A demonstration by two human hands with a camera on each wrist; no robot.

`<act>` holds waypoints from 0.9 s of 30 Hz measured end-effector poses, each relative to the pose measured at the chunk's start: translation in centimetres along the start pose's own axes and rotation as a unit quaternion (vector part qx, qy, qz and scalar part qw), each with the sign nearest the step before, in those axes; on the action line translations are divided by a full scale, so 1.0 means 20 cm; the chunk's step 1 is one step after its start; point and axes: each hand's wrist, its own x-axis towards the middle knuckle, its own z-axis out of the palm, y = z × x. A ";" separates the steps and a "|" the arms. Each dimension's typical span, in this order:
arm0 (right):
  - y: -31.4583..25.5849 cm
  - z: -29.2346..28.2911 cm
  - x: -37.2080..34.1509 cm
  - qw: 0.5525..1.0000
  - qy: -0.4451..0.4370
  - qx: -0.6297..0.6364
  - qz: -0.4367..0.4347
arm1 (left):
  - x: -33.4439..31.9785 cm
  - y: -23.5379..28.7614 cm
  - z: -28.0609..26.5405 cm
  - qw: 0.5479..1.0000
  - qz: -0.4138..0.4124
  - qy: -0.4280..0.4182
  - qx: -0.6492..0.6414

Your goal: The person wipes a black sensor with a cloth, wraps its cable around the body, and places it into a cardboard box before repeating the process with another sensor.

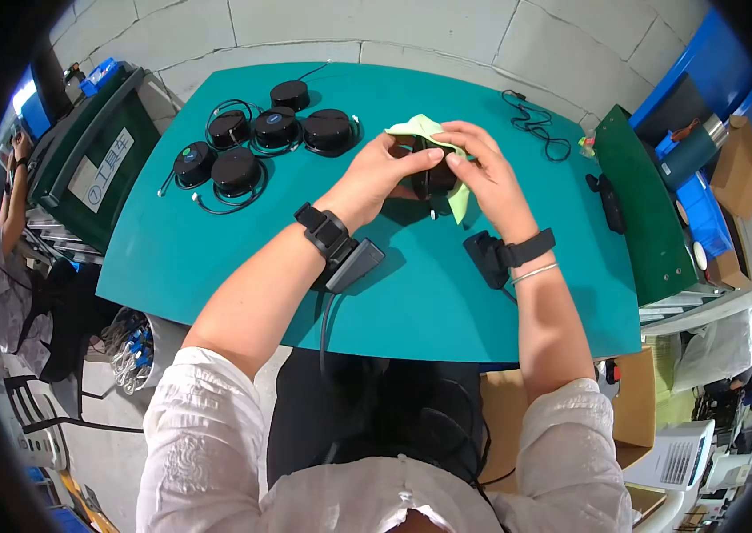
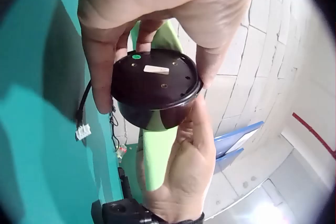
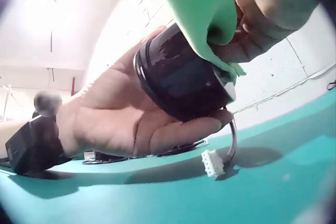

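Above the table, my left hand (image 1: 369,180) grips a black round housing (image 2: 155,85) by its sides. The flat face of the housing shows screw holes, a white label and a green dot in the left wrist view. A short cable hangs from it and ends in a white plug (image 3: 212,163). My right hand (image 1: 493,185) holds a light green cloth (image 3: 202,11) against the housing, thumb near the left thumb. In the right wrist view the cloth drapes over one end of the housing, partly hiding it. Some right fingers are hidden behind the cloth.
Several similar black round housings (image 1: 276,130) with coiled cables lie at the table's back left. A thin black cable (image 1: 532,126) lies at the back right, and a dark object (image 1: 605,202) near the right edge. Beyond the green table (image 1: 420,311) stand a block wall and a green bin (image 1: 83,169).
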 end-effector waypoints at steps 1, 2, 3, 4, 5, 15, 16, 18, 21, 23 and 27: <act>-0.01 0.00 0.01 0.998 -0.032 -0.031 -0.035 | 0.01 0.00 -0.01 1.000 0.006 0.000 0.007; -0.04 -0.01 0.00 0.992 -0.048 -0.094 -0.075 | 0.00 0.00 -0.03 1.000 0.017 -0.013 -0.001; -0.06 0.00 -0.01 0.992 -0.048 -0.093 -0.075 | 0.00 0.00 -0.03 1.000 0.017 -0.012 0.000; -0.09 0.01 -0.01 0.990 -0.050 -0.112 -0.075 | 0.00 0.01 -0.03 0.999 0.008 0.013 -0.039; -0.10 0.02 -0.01 0.987 -0.052 -0.131 -0.076 | 0.00 0.01 -0.04 0.996 -0.001 0.039 -0.078; -0.11 0.03 0.00 0.960 -0.018 -0.204 -0.189 | 0.03 0.01 -0.07 0.928 -0.135 0.020 -0.346; -0.13 0.03 0.00 0.961 -0.018 -0.203 -0.187 | 0.01 0.02 -0.06 0.942 -0.116 -0.007 -0.314; -0.18 0.05 0.00 0.936 0.025 -0.280 -0.212 | 0.00 0.02 -0.06 0.954 -0.098 -0.035 -0.281; -0.14 0.04 0.01 0.937 0.042 -0.285 -0.198 | -0.01 0.01 -0.04 0.985 -0.050 -0.050 -0.160; -0.10 0.03 0.00 0.945 0.034 -0.283 -0.159 | -0.02 0.02 -0.01 0.996 -0.013 -0.084 -0.004; -0.07 0.00 0.01 0.972 0.029 -0.196 -0.125 | -0.04 0.03 0.02 0.999 0.032 0.000 -0.040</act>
